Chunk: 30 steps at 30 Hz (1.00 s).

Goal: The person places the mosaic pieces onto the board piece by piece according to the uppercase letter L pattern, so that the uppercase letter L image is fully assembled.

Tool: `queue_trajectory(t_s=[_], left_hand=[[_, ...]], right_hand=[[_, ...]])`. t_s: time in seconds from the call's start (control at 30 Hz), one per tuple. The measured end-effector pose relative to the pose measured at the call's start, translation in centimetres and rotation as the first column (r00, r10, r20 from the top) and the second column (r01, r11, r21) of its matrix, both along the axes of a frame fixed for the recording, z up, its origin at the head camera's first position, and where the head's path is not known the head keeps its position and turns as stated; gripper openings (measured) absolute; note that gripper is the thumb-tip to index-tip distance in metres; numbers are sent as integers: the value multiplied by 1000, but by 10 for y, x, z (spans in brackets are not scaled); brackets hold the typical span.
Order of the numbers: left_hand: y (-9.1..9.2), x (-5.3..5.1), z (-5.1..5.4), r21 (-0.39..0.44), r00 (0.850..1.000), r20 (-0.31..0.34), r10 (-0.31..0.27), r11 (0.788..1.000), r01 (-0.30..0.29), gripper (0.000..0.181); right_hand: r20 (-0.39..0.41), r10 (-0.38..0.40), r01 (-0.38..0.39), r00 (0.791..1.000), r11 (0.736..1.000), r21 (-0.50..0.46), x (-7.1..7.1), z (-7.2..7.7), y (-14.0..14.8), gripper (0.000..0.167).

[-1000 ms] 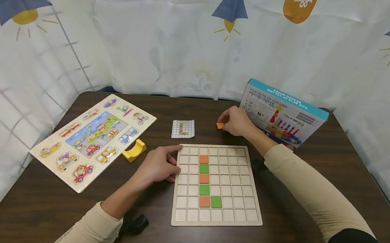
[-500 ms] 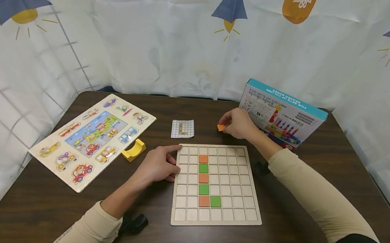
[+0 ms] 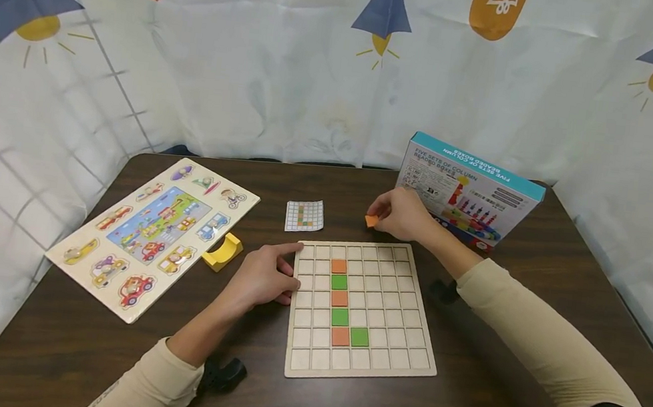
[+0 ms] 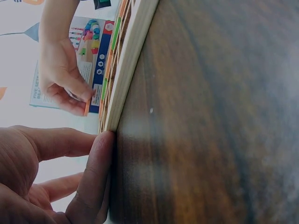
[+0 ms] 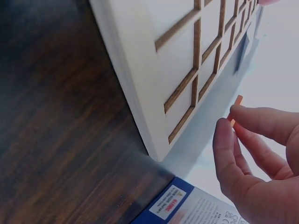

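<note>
In the head view, my right hand [image 3: 402, 213] pinches an orange square tile [image 3: 371, 221] between thumb and fingers, just beyond the far edge of a wooden grid board [image 3: 390, 337]. The right wrist view shows the tile [image 5: 237, 109] edge-on at the fingertips, apart from the board. My left hand [image 3: 260, 275] rests against the board's left edge, its thumb and fingers touching the rim without curling round it. Orange and green tiles alternate down one column of the board, and a green tile [image 3: 359, 337] lies right of the lowest orange one [image 3: 340, 336].
A small printed grid card [image 3: 304, 216] lies beyond the board. On the left, a vehicle picture puzzle [image 3: 150, 237] leans beside a yellow arch block [image 3: 223, 252]. Behind my right hand stands a blue and white box [image 3: 473, 193]. A patterned curtain hangs behind the table.
My right hand, pinching the orange tile, has shifted slightly nearer the board and to the right. The left hand stays at the board's edge.
</note>
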<state>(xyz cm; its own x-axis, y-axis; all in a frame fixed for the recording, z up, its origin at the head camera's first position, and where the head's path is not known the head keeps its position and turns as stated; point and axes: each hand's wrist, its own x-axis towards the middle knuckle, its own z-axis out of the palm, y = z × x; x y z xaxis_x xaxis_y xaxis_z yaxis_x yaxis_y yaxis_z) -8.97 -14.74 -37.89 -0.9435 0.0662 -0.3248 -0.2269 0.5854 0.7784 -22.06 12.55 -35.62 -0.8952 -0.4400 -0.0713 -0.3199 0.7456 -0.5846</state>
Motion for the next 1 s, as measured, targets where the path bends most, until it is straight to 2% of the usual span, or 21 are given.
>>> queue_trajectory(t_s=[0.43,0.73,1.0], left_hand=[[0,0,0,-1,1000,-10,-1,1000,1,75],[-1,0,-1,21,1000,-30,-4,1000,5,76],[-1,0,-2,17,1000,-26,-6,1000,7,75]], right_hand=[[3,12,-12,1000,1000,-21,14,4,5,18],[13,-3,3,1000,1000,5,27,7,7,19],[19,20,-20,1000,1000,19,42,8,10,18]])
